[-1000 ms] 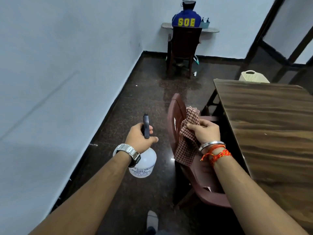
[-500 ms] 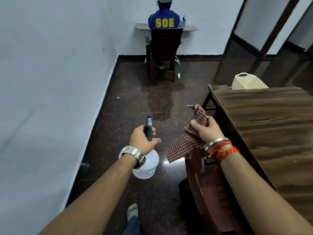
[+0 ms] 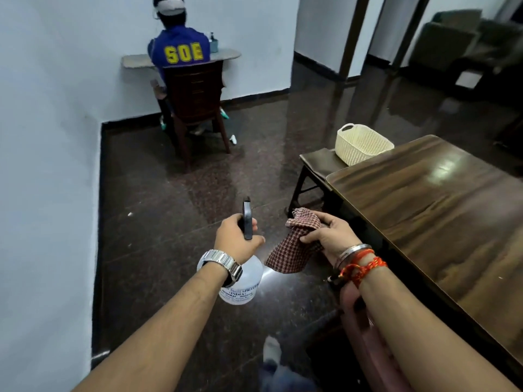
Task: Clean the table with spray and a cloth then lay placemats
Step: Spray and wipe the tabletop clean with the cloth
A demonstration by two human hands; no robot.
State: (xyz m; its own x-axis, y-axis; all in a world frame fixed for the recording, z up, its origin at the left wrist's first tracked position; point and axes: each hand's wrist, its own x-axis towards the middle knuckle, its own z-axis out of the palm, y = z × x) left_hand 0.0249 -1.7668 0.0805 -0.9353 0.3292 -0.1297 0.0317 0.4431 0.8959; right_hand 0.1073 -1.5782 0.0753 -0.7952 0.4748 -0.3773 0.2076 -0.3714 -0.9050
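My left hand grips the neck of a clear white spray bottle with a black trigger head, held over the floor in front of me. My right hand holds a red-and-white checked cloth that hangs down from my fingers. Both hands are left of the dark wooden table, which fills the right side of the view with a bare, shiny top. No placemats are in sight.
A cream woven basket sits on a low dark stool at the table's far corner. A reddish plastic chair stands under my right forearm. A person sits on a wooden chair at a wall shelf ahead. White wall on the left.
The view has swung to the right, bringing the basket, stool and far room into sight. The cloth has come off the plastic chair's back and my right hand now holds it lower, close to the bottle.
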